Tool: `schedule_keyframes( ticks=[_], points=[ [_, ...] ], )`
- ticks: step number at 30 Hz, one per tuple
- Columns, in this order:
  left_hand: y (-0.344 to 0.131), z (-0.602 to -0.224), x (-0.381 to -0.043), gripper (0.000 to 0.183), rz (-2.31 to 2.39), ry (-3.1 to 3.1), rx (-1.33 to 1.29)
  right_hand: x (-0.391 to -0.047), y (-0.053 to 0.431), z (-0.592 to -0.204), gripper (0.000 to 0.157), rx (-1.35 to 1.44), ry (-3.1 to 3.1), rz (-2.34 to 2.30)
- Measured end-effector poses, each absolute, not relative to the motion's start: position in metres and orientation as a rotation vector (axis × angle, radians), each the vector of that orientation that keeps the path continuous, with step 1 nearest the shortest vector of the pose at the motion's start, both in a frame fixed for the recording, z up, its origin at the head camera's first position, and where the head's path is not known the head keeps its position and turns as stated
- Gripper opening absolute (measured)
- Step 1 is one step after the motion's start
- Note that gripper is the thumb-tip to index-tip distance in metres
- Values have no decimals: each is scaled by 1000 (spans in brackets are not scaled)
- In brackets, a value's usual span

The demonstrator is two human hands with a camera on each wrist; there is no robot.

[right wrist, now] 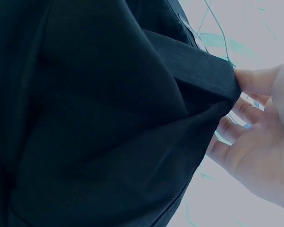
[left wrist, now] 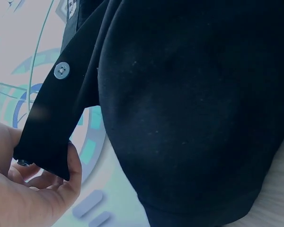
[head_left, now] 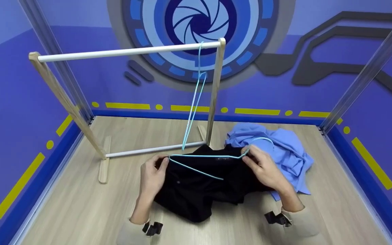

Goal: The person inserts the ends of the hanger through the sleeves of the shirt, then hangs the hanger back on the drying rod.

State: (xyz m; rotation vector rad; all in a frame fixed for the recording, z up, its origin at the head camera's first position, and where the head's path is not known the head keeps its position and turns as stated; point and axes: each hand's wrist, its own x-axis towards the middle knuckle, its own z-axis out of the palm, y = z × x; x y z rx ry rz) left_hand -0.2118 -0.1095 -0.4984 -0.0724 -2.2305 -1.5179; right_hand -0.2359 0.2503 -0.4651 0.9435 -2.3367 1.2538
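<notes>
A black garment with buttons, seemingly a shirt (head_left: 196, 195), hangs from both hands above the wooden tabletop. My left hand (head_left: 152, 175) pinches one side of its opening; in the left wrist view a button (left wrist: 61, 70) shows on the strip beside the fingers. On the other side, my right hand (head_left: 264, 166) pinches the fabric edge, as the right wrist view shows. A light blue wire hanger (head_left: 199, 156) spans between the hands at the opening, its hook rising behind the right hand. Part of its lower wire is hidden by the shirt. Whether the fingers also grip the wire is unclear.
A wooden rack with a white top rail (head_left: 124, 52) stands at the back left. From its right end hangs another light blue hanger (head_left: 192, 109). Blue cloth (head_left: 289, 160) lies crumpled behind the right hand. Patterned walls (head_left: 362, 98) enclose the tabletop (head_left: 80, 200).
</notes>
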Motion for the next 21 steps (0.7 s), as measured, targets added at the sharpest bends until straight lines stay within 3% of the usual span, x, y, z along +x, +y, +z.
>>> schedule_keyframes(
  ticks=[21],
  points=[
    [-101, -487, -200, 6, -1458, -2121, -207, -234, 246, -470, 15, 978, -2401, 1052]
  ],
)
